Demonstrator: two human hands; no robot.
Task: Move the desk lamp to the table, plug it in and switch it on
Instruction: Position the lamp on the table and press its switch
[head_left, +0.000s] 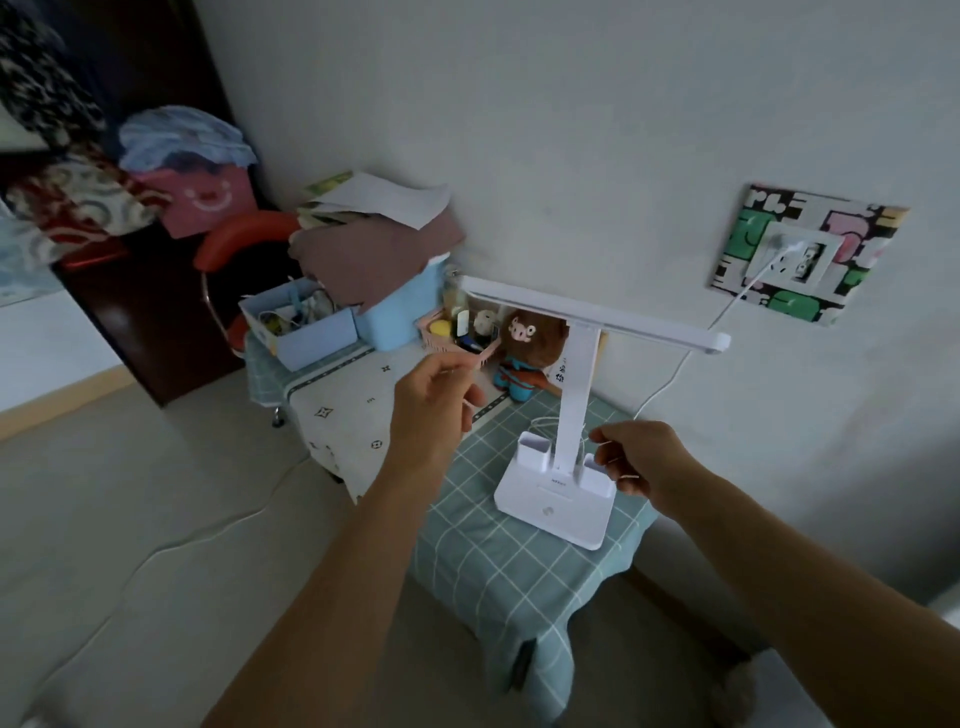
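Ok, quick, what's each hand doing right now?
Left hand: fingers curled, pinching a thin white cord.
Right hand: fingers curled, pinching the same cord beside the lamp.

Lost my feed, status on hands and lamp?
Left hand and right hand pinching thin white cord. Lamp upright on table, plug in wall socket, unlit. Nothing blocking.

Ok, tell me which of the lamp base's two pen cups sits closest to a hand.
The right cup on the lamp base: the right hand hovers just beside it, while the left cup stands clear of both hands.
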